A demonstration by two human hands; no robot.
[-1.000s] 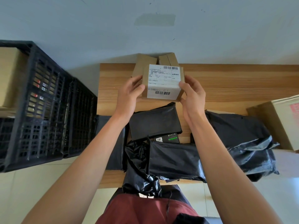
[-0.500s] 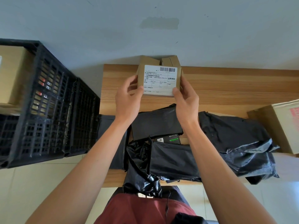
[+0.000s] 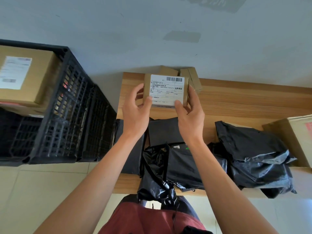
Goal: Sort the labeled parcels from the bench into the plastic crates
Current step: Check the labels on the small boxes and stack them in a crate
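- The small cardboard parcel is held up above the far left part of the wooden desk, with its white label turned toward the camera; a barcode is at the top of the label.
- The left hand holds the left edge of the parcel, the thumb on the lower corner of the label, the fingers curled behind the side.
- The right hand holds the right edge in the same way, the thumb on the lower right part of the label.
- Just behind the parcel, two small brown boxes stand at the far edge of the desk, against the wall.
- Near the person, several black plastic bags lie on the desk, some over others.
- A bigger carton is at the right end of the desk.
- On the left, beside the desk, a black plastic crate stands; a cardboard box with a label lies inside it.
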